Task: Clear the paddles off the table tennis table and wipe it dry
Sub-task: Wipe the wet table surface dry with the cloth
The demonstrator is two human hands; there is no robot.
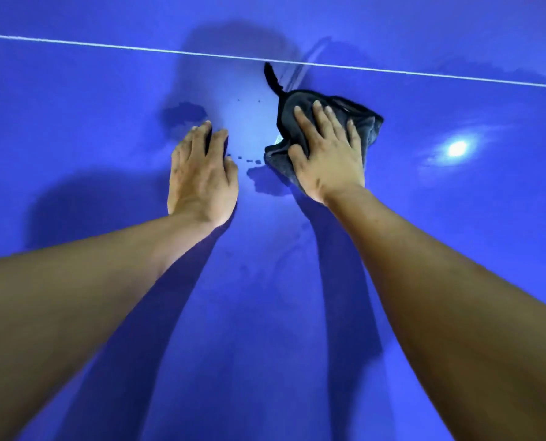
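Head view, looking down: both hands flat on a wet blue table [74, 122], a dark cloth under the right one.
Right hand [327, 154] spread open, fingers straight, pressing a crumpled dark grey cloth [365, 122] onto the tabletop, just short of a white line [138, 48] crossing the far part. Left hand [201, 173] near it, palm down on the bare surface, fingers relaxed, grasping nothing. Wet patches [182, 111] beyond the left fingertips and beside the right wrist. Bright lamp reflection [457, 148] toward the right.

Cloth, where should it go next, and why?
Probably the right hand should slide the cloth a little toward the person, over the puddle lying right beside its near edge. That looks like the closest wet spot on the table.
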